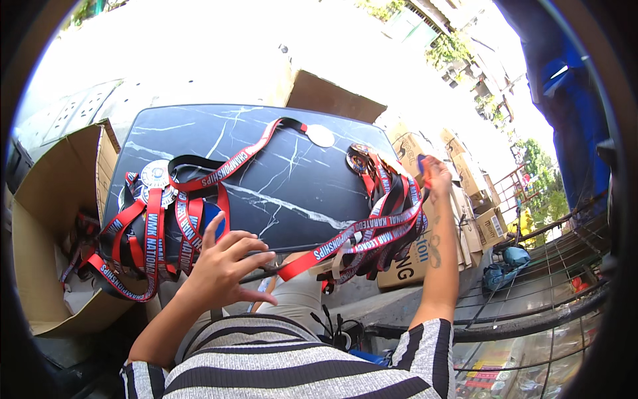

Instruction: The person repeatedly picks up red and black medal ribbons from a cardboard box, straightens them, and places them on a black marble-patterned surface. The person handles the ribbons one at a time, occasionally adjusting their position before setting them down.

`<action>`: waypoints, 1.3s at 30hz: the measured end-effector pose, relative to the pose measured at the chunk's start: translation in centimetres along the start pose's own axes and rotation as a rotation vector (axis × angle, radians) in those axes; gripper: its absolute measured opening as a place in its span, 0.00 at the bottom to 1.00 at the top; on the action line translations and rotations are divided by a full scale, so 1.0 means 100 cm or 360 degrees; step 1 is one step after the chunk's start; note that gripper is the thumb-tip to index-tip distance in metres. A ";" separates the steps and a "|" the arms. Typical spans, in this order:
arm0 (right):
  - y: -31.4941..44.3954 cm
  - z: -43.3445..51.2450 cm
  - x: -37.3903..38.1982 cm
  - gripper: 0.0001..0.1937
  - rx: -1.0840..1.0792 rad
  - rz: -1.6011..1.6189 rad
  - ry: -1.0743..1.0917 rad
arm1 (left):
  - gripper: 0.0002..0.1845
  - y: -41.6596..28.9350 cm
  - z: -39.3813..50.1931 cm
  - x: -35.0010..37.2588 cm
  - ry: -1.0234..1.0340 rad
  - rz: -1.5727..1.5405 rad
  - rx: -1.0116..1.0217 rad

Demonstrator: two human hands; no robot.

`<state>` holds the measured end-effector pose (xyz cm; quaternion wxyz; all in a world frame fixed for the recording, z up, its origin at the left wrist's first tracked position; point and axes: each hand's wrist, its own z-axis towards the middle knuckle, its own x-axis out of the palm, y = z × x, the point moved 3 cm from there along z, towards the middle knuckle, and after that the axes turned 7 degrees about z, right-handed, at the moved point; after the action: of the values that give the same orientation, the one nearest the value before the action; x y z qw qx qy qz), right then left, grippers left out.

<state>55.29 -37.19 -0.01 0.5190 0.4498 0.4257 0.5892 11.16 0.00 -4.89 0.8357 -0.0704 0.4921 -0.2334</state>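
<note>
My left hand (232,264) hangs over the near edge of a black marble-patterned table (279,199), fingers apart with nothing in them. My right hand (437,177) pinches a small blue, disc-like piece (422,163), apparently a medal, with a bit of red ribbon under it. Beside that hand, a heap of red, black and white printed medal ribbons (389,214) drapes over the right edge, medals (361,158) at its top. Another ribbon pile (154,229) with silvery medals (156,174) lies on the left. One ribbon (249,154) stretches across the tabletop to a pale round medal (319,135).
An opened cardboard box (55,199) stands left of the table, with more ribbons inside. Behind the table rises a brown carton flap (334,97). Several cartons (463,169) are stacked at the right, near a black wire rack (523,299) and a blue plastic bag (506,267).
</note>
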 end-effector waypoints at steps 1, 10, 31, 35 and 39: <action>-0.017 0.002 0.007 0.08 -0.0127 -0.0195 0.0125 | 0.31 0.004 -0.004 -0.007 -0.0081 0.0059 -0.0049; -0.033 -0.002 0.018 0.12 0.0017 -0.0809 0.0437 | 0.22 0.046 -0.027 -0.035 -0.0254 0.0351 -0.0725; -0.034 0.023 0.023 0.25 0.0171 -0.0832 0.0616 | 0.25 0.039 -0.029 -0.035 -0.0171 0.0513 -0.0653; -0.007 0.002 0.048 0.28 -0.0326 -0.1337 0.0342 | 0.27 0.043 -0.022 -0.037 -0.0263 0.0294 -0.0743; 0.009 -0.029 0.134 0.25 -0.0630 -0.0927 0.0739 | 0.34 0.049 -0.012 -0.033 -0.0240 0.0297 -0.0867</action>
<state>51.51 -24.06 1.39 0.6306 0.0576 0.5192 0.5739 10.38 5.97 -4.57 0.8381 -0.2637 0.4775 -0.0091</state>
